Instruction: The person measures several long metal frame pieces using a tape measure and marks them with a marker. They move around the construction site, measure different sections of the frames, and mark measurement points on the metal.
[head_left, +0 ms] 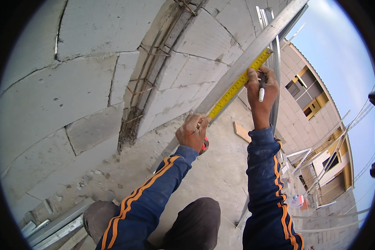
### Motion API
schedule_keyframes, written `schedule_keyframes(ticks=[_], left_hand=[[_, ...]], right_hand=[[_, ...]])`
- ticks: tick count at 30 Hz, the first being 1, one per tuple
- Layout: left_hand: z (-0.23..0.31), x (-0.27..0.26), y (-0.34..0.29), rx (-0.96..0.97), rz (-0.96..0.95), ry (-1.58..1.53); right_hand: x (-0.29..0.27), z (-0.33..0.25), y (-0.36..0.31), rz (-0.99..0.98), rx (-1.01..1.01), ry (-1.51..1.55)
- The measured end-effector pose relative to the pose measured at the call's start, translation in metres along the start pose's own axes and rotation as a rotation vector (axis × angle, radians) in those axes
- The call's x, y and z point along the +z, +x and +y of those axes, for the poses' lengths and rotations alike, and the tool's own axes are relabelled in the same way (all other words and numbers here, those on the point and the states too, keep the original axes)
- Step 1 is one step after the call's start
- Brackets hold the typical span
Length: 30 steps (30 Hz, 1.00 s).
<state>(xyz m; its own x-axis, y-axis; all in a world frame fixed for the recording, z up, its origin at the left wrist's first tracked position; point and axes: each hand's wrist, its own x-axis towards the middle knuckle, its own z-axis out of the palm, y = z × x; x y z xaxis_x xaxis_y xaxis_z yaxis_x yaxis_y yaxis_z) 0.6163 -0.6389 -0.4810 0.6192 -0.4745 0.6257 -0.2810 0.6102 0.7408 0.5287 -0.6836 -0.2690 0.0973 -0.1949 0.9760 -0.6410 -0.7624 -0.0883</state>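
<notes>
A yellow tape measure blade point(234, 88) lies stretched along a long grey metal profile point(226, 76), which slants up to the right. My left hand point(191, 131) is closed at the lower end of the blade, fingers pressed against the profile. Below its fingers part of the red and black tape case point(204, 146) shows; the rest is hidden. Near the blade's hooked end, my right hand point(264, 86) pinches the blade's edge. A marker with a white end point(261, 94) is held in the same fingers, its other end partly hidden.
On the left rises a grey block wall point(83, 79), with steel rebar point(146, 79) in a vertical gap. More metal profiles point(62, 225) lie at lower left. A wooden offcut point(241, 131) is on the concrete floor point(212, 175). Further metal lengths point(275, 62) stand behind my right hand.
</notes>
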Motion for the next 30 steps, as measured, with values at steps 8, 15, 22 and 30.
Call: schedule_keyframes(ticks=[8, 15, 22, 30], left_hand=[[0.0, 0.006, -0.002, -0.104, 0.011, -0.031], [0.001, 0.006, -0.007, -0.146, 0.023, 0.048], [-0.002, 0.007, -0.004, 0.036, 0.054, 0.157], [0.002, 0.012, 0.001, -0.025, 0.046, -0.023]], right_hand=[[-0.001, -0.005, -0.003, -0.034, 0.054, 0.098], [0.0, -0.012, -0.013, -0.077, 0.204, 0.337], [-0.003, -0.009, -0.015, -0.062, 0.197, 0.372], [-0.003, -0.01, -0.012, -0.021, 0.158, 0.309]])
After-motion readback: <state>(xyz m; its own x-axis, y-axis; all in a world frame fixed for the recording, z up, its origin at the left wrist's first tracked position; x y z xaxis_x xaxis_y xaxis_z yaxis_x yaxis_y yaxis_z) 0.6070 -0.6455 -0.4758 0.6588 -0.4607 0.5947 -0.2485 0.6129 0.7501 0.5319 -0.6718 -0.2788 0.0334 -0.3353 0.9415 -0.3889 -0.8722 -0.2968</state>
